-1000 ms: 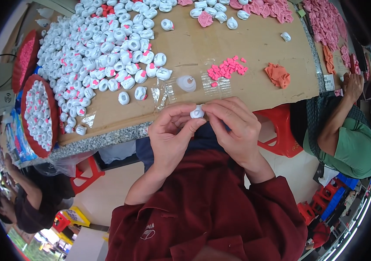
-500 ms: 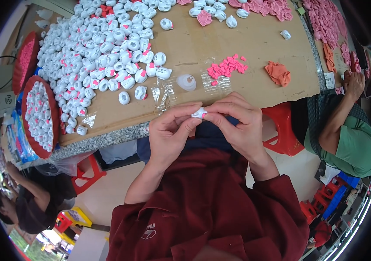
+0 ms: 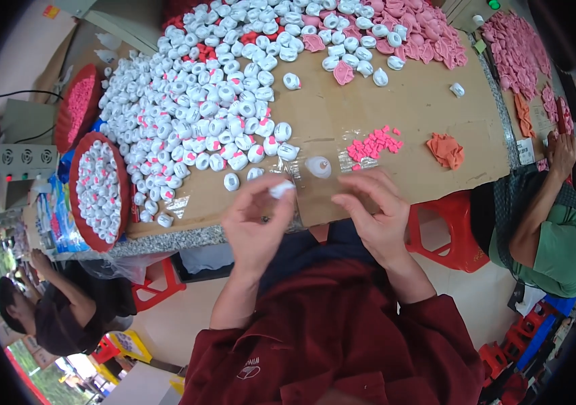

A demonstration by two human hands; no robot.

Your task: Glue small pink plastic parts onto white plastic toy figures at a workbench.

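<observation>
My left hand (image 3: pixel 254 228) is raised over the table's front edge. It pinches a small white hollow piece (image 3: pixel 281 190) between thumb and fingertips; motion blur softens its outline. To its right, my right hand (image 3: pixel 381 219) hovers with thumb and fingers apart, and nothing shows between them. Just beyond the hands, a round translucent disc (image 3: pixel 318 167) lies by strips of clear tape on the cardboard. A cluster of tiny bright pink pieces (image 3: pixel 374 144) is beyond my right hand. Left of the disc spreads a large heap of similar white pieces (image 3: pixel 193 115), many with a pink part.
A red basin (image 3: pixel 124 185) of white pieces stands at the left edge, with a red bowl (image 3: pixel 72 140) of pink bits behind it. A crumpled orange cloth (image 3: pixel 445 150) lies right. Pink parts (image 3: pixel 429 34) are heaped farther back. A person in green (image 3: pixel 561 229) works at the right.
My hands have come apart: the left has drawn away to the left with the white piece, and the right has let go of it. The whole view has shifted.
</observation>
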